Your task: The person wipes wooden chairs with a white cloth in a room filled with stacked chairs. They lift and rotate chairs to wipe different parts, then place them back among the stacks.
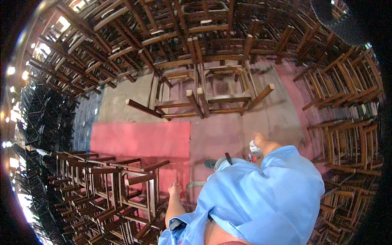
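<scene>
My right hand (259, 140) is closed round a crumpled white cloth (255, 148), held in front of my body on the right. Just below it, a small bundle of coloured bits (251, 157) shows partly behind my blue top; its kind is unclear. My left hand (174, 189) hangs low at my left side, its fingers loosely apart with nothing visible in them. It is nearest to a stack of brown wooden seat frames (141, 179) and does not seem to touch it. Ahead of me, two wooden seat frames (226, 98) stand side by side, legs pointing up.
Wooden frames are piled high along the far side (163, 32) and in stacks (351, 143) on the right. Dark frames (49, 118) stand at the far left. A red sheet (139, 136) and brownish sheets (277, 114) cover the floor.
</scene>
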Demonstrator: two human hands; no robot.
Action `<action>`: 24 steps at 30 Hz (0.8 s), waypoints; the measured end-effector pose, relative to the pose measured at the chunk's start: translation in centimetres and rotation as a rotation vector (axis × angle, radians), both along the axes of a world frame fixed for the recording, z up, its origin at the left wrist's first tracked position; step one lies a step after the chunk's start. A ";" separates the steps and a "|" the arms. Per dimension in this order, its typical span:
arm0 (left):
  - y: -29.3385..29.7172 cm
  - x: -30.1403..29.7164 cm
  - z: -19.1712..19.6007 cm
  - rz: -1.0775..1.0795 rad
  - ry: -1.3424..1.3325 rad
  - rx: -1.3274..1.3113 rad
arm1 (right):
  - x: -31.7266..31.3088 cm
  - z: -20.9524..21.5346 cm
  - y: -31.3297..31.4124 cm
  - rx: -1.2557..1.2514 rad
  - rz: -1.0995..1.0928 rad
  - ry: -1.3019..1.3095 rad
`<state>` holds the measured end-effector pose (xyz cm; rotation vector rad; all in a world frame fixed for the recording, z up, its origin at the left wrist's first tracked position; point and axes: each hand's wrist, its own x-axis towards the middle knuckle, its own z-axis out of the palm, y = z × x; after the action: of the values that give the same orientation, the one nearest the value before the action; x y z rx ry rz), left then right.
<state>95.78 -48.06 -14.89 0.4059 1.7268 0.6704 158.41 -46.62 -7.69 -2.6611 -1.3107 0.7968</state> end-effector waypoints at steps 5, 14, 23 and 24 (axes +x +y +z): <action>0.8 5.4 -2.0 0.118 -0.244 0.094 | 4.6 1.1 -5.6 -0.192 -0.233 -0.059; 12.0 13.3 -2.0 -0.043 -0.191 -0.099 | 7.7 -1.6 14.5 0.789 -0.112 0.360; 35.0 17.6 -6.5 0.207 -0.192 -0.118 | 2.6 8.0 57.3 0.490 0.337 0.435; 38.5 18.9 -6.1 0.168 -0.202 -0.097 | 1.5 7.6 61.1 0.348 0.448 0.392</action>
<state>114.65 -9.55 -20.98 0.1217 1.6044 0.7196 159.92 14.45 -0.12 -1.8550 -1.7528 0.9621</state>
